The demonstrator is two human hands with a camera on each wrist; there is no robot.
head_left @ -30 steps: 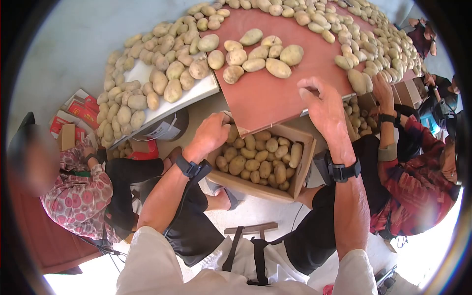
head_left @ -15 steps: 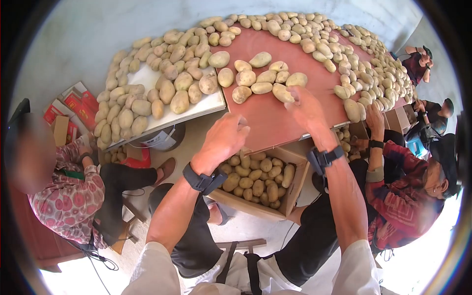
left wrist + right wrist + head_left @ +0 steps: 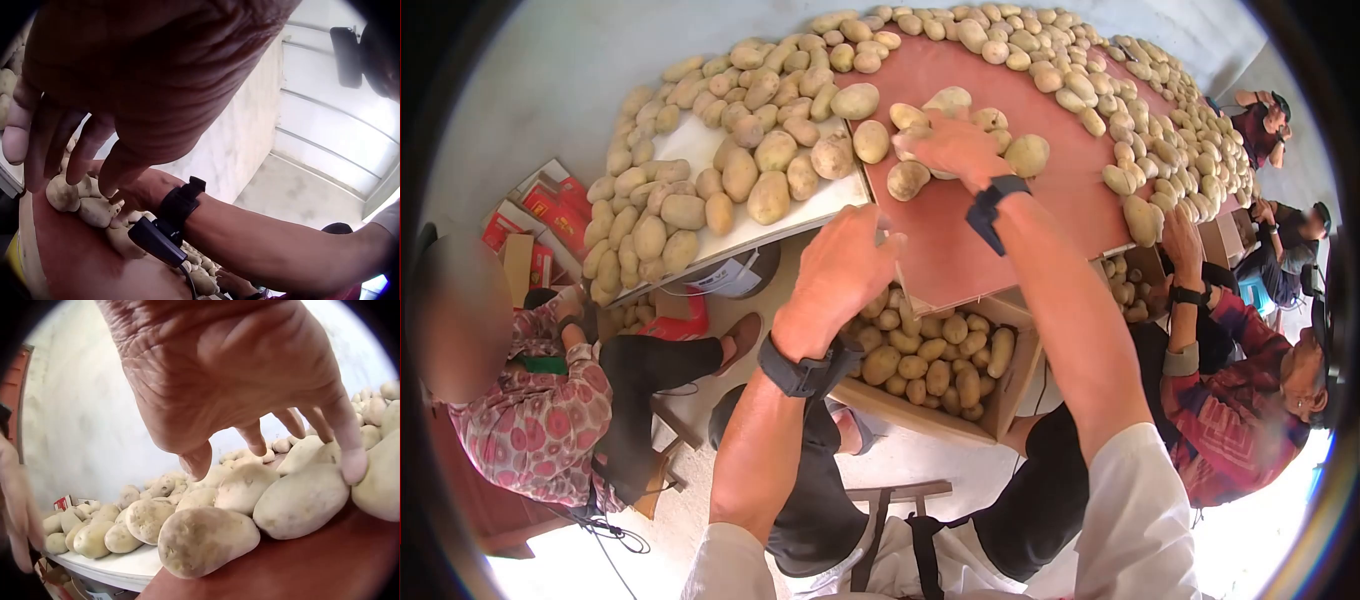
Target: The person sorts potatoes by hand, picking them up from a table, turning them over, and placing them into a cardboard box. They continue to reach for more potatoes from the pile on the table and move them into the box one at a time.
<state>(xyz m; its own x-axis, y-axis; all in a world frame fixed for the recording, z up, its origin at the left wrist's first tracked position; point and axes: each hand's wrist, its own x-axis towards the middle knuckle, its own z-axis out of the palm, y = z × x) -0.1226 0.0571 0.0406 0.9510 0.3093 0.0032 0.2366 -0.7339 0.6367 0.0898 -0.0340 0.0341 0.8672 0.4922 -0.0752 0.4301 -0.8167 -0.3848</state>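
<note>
My right hand (image 3: 955, 150) reaches over a small group of potatoes on the red board (image 3: 990, 250). In the right wrist view its fingers are spread and point down, one fingertip right at an oblong potato (image 3: 303, 500). A knobbly potato (image 3: 209, 540) lies at the near side of the group, below the palm. My left hand (image 3: 845, 265) hovers by the board's near left corner, fingers loosely bent and holding nothing. Under that corner stands a cardboard box (image 3: 920, 418) with many potatoes (image 3: 940, 350) in it, partly hidden by the board and my left hand.
Heaped potatoes cover a white board (image 3: 685, 150) on the left and line the red board's far and right sides. A bucket (image 3: 735, 275) stands beneath the white board. People sit close on both sides; one person's hand (image 3: 1182, 245) is at the right-hand heap.
My right hand has moved left and away from me, from the board's right side to the middle of the potato group. My left hand has risen slightly from near the box toward the board's corner.
</note>
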